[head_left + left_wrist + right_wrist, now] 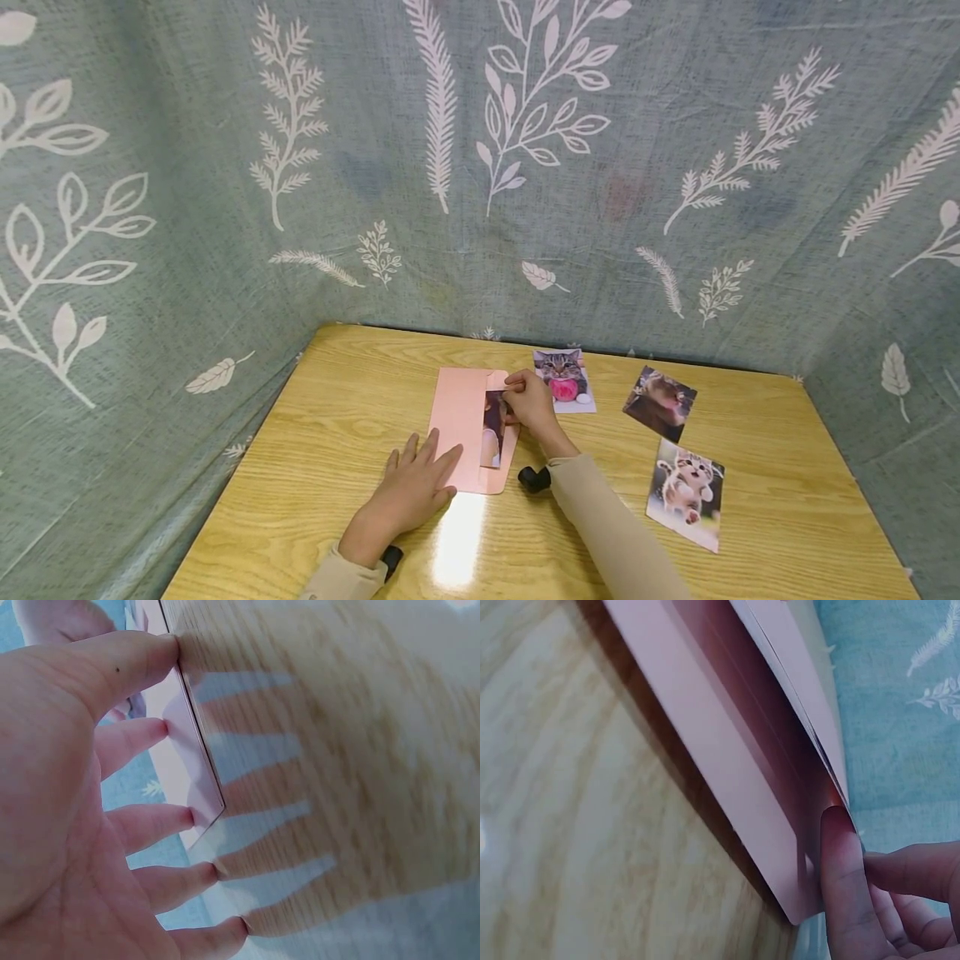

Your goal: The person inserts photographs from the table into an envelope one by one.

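A pink envelope [453,408] lies on the table with its flap [705,765] opened out to the right. Part of a photo [491,450] shows at the envelope's mouth, its left portion hidden inside. Thumb and forefinger of my right hand [534,404] pinch the photo's right edge near the far end; in the right wrist view they meet on a thin edge beside the flap. My left hand [408,492] has its fingers spread, with some fingertips on the envelope's near left part. In the left wrist view its thumb [150,656] touches the envelope's edge.
A photo of a cat with a pink ball [562,383] lies just beyond my right hand. Farther right are a dark photo [660,402] and a kitten photo [686,492], almost corner to corner. A patterned curtain [480,275] hangs behind the wooden table [315,467].
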A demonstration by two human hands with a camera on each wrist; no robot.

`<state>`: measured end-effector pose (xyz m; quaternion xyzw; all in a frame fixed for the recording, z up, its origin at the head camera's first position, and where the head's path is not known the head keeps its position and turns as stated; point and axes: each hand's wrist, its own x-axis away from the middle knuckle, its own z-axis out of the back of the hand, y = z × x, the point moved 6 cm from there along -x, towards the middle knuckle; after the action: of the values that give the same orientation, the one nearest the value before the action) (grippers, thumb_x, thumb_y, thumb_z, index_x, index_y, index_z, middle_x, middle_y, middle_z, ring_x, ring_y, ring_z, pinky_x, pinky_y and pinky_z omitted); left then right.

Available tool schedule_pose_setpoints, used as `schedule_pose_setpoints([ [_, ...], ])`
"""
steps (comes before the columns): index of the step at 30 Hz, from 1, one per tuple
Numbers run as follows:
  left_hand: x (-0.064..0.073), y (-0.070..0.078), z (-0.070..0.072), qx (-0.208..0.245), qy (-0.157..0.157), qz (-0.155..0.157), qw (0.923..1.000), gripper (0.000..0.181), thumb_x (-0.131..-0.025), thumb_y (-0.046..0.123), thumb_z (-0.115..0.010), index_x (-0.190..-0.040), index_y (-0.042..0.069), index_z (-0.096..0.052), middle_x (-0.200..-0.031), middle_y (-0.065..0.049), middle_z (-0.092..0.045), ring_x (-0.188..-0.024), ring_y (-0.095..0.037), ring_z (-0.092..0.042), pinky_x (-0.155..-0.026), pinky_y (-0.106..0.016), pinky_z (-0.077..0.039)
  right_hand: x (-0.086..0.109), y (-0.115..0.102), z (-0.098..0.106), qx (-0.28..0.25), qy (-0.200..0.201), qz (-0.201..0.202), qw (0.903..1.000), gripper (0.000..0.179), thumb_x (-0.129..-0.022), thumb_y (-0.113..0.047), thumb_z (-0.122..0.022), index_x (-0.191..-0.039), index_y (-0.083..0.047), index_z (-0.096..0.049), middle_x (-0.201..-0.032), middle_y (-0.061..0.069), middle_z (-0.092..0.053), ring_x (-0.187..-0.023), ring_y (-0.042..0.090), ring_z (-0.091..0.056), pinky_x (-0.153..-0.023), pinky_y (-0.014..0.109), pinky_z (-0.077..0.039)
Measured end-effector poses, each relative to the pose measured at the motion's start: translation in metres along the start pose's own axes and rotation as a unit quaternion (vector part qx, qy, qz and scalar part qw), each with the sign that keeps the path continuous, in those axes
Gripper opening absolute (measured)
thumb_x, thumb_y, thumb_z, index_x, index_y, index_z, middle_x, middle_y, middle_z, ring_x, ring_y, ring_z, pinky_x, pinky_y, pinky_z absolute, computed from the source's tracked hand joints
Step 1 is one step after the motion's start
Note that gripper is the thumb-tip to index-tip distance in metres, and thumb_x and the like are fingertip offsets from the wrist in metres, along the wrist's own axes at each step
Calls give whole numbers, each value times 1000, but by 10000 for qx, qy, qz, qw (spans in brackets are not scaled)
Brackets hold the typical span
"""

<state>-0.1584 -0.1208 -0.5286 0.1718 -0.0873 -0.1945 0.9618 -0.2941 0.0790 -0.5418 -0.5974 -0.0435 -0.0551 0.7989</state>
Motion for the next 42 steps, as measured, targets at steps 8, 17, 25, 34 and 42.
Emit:
schedule_pose_setpoints([
  [8,0,-1,-1,-42,-2,20,10000,59,-99,36,-64,-152,20,-46,-158,-25,-27,-140,-57,-22,-104,-75,-23,-1,0,-6,62,-52,159,9998,18,-88,7,-64,-105,4,-65,-89,13,-64,-59,17,-61,-47,34,-57],
  [17,-1,-1,-1,-37,-2,35,10000,59,-99,36,-63,-152,20,-45,-159,-25,-26,-141,-57,-22,-104,-75,-23,2,-1,-4,20,-207,39,9998,21,-92,4,-62,-113,5,-64,-95,14,-66,-67,21,-65,-53,34,-58],
  [25,-1,-1,-1,-43,-3,76,10000,58,-98,35,-64,-152,20,-46,-159,-26,-27,-141,-56,-22,-105,-75,-22,15,0,8,-349,-415,-103,9985,28,-97,3,-59,-125,7,-59,-103,21,-67,-74,26,-69,-60,37,-60],
  [34,1,-1,-1,32,-41,126,9999,58,-98,35,-64,-152,20,-46,-159,-25,-26,-141,-56,-21,-105,-75,-22,34,7,8,-565,-1082,-175,9924,29,-101,5,-52,-130,8,-53,-108,24,-68,-79,31,-71,-65,42,-60],
  [42,0,-1,-1,20,-41,97,9999,59,-98,35,-64,-152,20,-45,-159,-25,-26,-141,-57,-22,-104,-75,-22,40,10,7,-707,-1266,-188,9893,30,-102,4,-50,-132,8,-52,-110,24,-66,-83,33,-71,-67,41,-60],
])
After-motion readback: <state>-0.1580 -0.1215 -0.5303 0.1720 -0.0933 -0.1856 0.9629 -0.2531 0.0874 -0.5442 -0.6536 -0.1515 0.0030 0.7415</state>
